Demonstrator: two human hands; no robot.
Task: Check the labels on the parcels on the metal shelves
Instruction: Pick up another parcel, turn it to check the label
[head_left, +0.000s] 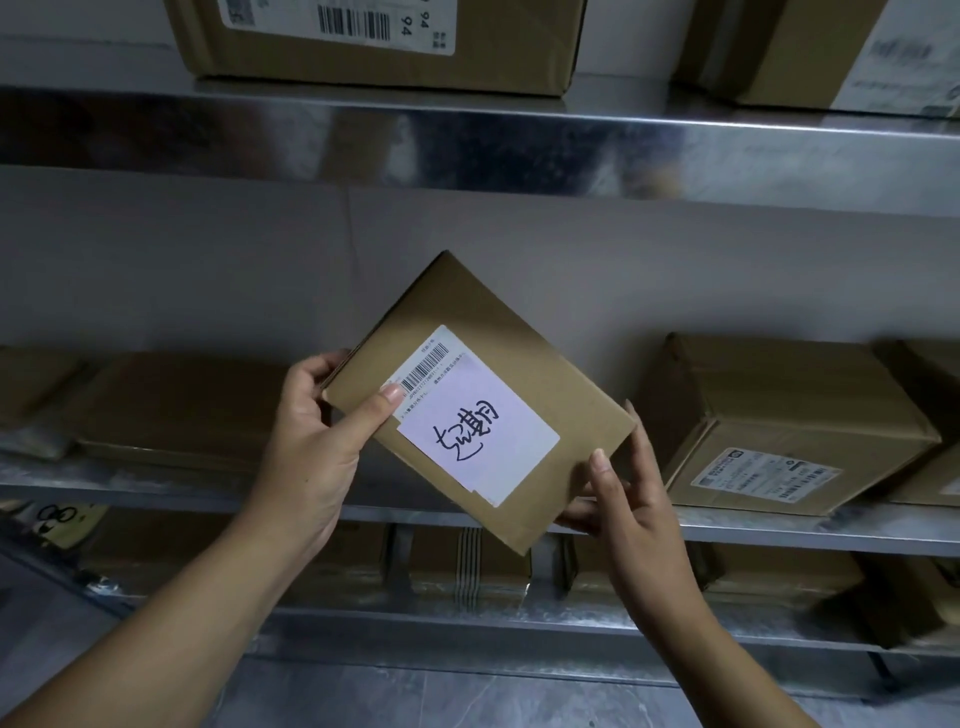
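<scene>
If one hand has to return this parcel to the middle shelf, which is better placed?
Probably left. The left hand grips the cardboard parcel firmly, thumb on its label, fingers behind. The right hand only pinches the lower corner with its fingertips.

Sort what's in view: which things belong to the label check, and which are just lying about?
Job:
held box and its handwritten label
box with printed label on the middle shelf
barcoded box on the top shelf
flat box, no label showing

Lying about:
yellow cartoon-printed item, lower left
floor tiles
</scene>
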